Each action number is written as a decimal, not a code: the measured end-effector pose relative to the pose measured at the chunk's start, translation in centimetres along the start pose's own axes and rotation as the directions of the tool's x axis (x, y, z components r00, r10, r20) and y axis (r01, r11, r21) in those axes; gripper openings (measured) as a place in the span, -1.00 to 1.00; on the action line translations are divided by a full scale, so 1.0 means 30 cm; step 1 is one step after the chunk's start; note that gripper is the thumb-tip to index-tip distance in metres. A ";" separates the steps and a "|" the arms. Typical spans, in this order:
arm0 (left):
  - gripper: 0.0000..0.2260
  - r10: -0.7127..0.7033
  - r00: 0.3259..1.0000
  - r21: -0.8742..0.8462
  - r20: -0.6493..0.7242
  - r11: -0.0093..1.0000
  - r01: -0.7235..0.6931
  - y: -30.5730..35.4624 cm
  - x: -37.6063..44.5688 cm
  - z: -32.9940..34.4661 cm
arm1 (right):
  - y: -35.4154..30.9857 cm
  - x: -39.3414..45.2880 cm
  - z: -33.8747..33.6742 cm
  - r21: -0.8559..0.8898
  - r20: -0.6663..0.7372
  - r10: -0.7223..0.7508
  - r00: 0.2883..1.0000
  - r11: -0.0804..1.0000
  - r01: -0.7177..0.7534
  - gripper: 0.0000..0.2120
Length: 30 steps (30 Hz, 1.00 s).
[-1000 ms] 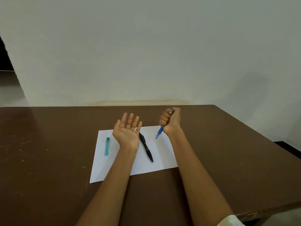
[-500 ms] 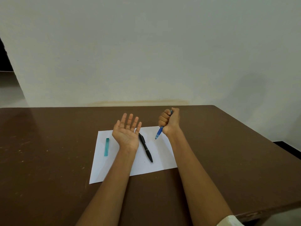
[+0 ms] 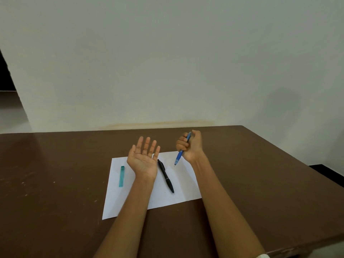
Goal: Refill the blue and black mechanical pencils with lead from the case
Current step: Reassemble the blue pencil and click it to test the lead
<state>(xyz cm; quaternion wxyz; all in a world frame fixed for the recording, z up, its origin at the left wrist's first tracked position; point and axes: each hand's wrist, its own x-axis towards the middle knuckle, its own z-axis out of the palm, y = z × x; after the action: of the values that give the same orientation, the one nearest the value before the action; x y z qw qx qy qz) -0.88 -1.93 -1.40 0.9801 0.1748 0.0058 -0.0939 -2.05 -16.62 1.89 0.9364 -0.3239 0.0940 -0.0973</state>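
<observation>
Blue pencil (image 3: 182, 150) fisted in right hand (image 3: 190, 146), tip down; left hand (image 3: 143, 161) flat, empty.

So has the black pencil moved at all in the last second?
No. The black pencil lies at the same spot and slant on the white paper as before.

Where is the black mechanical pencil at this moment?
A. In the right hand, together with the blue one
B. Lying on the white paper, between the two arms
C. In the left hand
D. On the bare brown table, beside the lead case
B: the black mechanical pencil lies on the white paper; the right hand grips only the blue mechanical pencil, and the left hand is open and empty.
</observation>
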 end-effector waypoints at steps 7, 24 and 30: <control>-0.64 -0.006 1.000 0.009 0.002 1.000 0.006 0.003 -0.011 0.006 | -0.016 -0.012 0.012 -0.065 -0.082 -0.080 0.993 0.995 0.074 -0.66; -0.66 -0.020 0.999 0.062 0.035 0.998 0.018 0.004 -0.012 0.016 | -0.028 -0.035 0.030 -0.195 -0.030 0.015 0.999 0.981 -0.021 -0.72; -0.73 0.007 0.993 0.611 0.120 0.787 -0.079 -0.038 -0.031 0.072 | -0.052 -0.076 -0.004 -0.770 -0.102 -0.096 0.990 0.638 -0.018 -0.77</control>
<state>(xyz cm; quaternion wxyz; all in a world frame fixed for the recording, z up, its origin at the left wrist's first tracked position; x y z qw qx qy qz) -2.05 -3.57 0.28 0.8705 0.4787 -0.0835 -0.0778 -4.46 -17.33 3.04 0.6992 -0.6856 0.1816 -0.0897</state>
